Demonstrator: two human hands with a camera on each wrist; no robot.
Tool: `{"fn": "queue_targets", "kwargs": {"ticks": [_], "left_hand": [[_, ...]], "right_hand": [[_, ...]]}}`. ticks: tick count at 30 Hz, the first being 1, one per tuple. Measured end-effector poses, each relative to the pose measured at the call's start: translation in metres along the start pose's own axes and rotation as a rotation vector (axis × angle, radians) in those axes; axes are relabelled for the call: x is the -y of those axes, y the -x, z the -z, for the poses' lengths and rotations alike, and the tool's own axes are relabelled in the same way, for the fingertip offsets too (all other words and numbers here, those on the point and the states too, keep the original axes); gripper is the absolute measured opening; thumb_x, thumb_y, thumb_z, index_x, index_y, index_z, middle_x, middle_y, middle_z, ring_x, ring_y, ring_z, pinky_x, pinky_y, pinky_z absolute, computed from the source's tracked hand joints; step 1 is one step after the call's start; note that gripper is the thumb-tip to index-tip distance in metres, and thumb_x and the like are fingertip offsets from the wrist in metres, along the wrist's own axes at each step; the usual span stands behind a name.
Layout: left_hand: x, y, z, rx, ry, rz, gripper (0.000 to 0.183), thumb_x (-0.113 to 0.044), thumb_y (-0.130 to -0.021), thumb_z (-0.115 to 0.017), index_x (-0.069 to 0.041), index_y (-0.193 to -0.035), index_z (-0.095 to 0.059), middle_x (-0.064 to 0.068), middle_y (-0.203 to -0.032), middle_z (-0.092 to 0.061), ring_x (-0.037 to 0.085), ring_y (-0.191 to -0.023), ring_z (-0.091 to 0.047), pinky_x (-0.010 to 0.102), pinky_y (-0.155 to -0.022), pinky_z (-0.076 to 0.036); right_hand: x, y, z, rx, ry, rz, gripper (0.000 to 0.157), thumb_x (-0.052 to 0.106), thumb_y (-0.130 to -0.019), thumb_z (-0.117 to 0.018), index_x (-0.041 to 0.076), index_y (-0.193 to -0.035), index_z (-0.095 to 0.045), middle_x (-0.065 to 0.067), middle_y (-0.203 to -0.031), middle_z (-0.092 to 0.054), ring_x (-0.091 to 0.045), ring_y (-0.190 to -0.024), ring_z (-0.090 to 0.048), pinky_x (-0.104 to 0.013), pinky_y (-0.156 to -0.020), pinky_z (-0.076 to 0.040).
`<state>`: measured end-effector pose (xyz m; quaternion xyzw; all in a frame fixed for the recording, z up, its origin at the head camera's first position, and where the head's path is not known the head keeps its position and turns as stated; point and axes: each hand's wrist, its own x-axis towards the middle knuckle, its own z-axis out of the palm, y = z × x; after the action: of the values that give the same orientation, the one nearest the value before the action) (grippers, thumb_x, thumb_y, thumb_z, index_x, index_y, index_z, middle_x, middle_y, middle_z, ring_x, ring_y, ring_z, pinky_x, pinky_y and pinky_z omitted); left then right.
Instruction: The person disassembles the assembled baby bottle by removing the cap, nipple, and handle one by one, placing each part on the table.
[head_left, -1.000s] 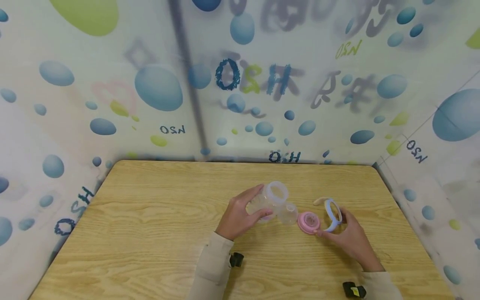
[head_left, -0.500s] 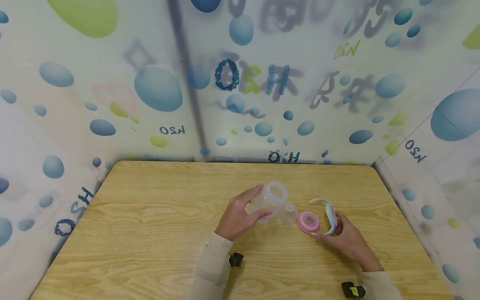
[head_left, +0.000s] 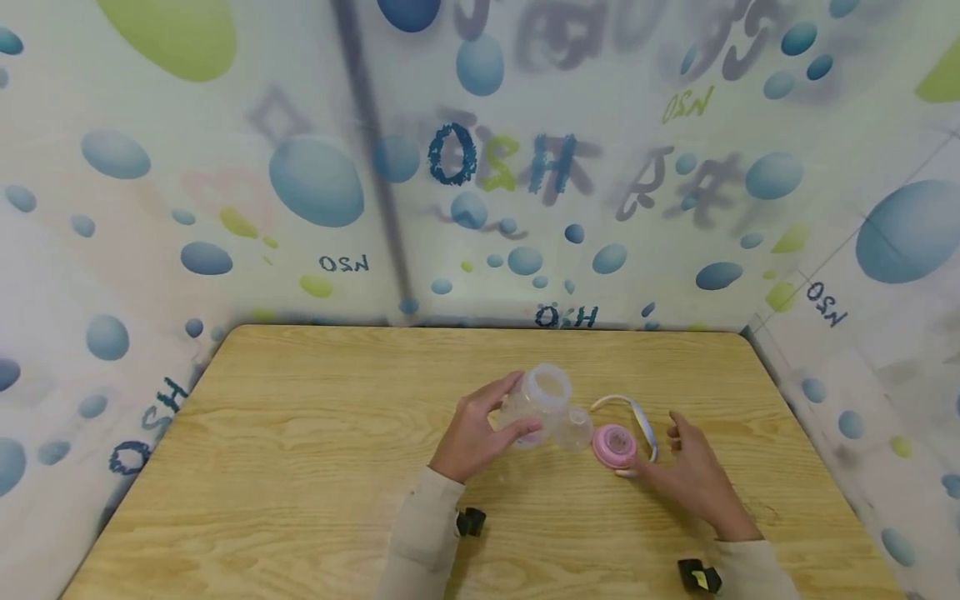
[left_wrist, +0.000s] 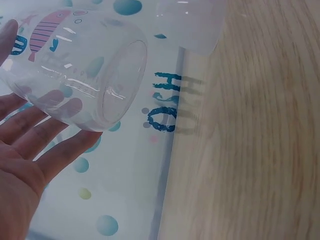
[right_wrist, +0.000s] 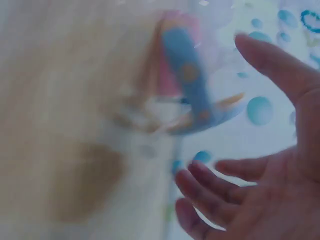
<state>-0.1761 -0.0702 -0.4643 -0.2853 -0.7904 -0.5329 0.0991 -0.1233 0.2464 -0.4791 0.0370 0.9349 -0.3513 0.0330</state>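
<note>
My left hand [head_left: 471,433] grips a clear baby bottle [head_left: 521,408], tilted with its wide open mouth up and to the right. In the left wrist view the bottle [left_wrist: 75,65] shows a pink striped fish print and its round base. My right hand [head_left: 693,471] is spread, with nothing in it. Just left of it a blue bottle handle [head_left: 642,423] with pale curved grips stands on edge; in the right wrist view this handle [right_wrist: 187,72] is blurred and apart from the fingers. The thumb lies near a pink bottle collar [head_left: 615,447].
A translucent bottle cap [head_left: 575,429] stands between the bottle and the pink collar. Everything is on a wooden table [head_left: 315,442], its far edge against a wall [head_left: 420,225] printed with blue and green drops. Each wrist carries a small black camera [head_left: 471,522].
The blue handle has turned from ring-facing to nearly edge-on and shifted left. My right fingers have let go of it and spread. The left hand keeps the bottle in place.
</note>
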Motion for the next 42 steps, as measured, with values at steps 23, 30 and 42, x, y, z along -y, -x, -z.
{"fn": "queue_targets", "kwargs": {"ticks": [23, 30, 42], "left_hand": [[-0.001, -0.001, 0.001, 0.025, 0.135, 0.043, 0.062, -0.023, -0.088, -0.078, -0.014, -0.144, -0.051, 0.0, -0.137, -0.059, 0.017, -0.126, -0.056, 0.045, -0.096, -0.052], [0.011, 0.001, 0.004, 0.034, 0.186, 0.07, 0.061, -0.021, -0.087, -0.08, -0.018, -0.141, -0.053, 0.003, -0.136, -0.06, 0.018, -0.126, -0.056, 0.045, -0.097, -0.052], [0.03, 0.001, 0.007, 0.104, 0.173, 0.145, 0.062, -0.019, -0.084, -0.083, -0.01, -0.137, -0.051, 0.016, -0.134, -0.06, 0.026, -0.126, -0.057, 0.054, -0.094, -0.052]], "right_hand": [[0.103, -0.015, -0.039, -0.064, -0.379, 0.537, 0.053, 0.01, -0.097, -0.065, 0.009, -0.147, -0.048, -0.009, -0.14, -0.057, -0.03, -0.116, -0.062, -0.059, -0.092, -0.05], [0.102, -0.018, -0.05, -0.075, -0.355, 0.572, 0.054, 0.01, -0.096, -0.066, 0.01, -0.147, -0.049, -0.008, -0.141, -0.057, -0.027, -0.117, -0.061, -0.057, -0.09, -0.05], [0.103, -0.021, -0.064, -0.072, -0.251, 0.553, 0.056, 0.015, -0.095, -0.07, 0.006, -0.145, -0.049, -0.011, -0.139, -0.057, -0.028, -0.118, -0.058, -0.057, -0.095, -0.049]]}}
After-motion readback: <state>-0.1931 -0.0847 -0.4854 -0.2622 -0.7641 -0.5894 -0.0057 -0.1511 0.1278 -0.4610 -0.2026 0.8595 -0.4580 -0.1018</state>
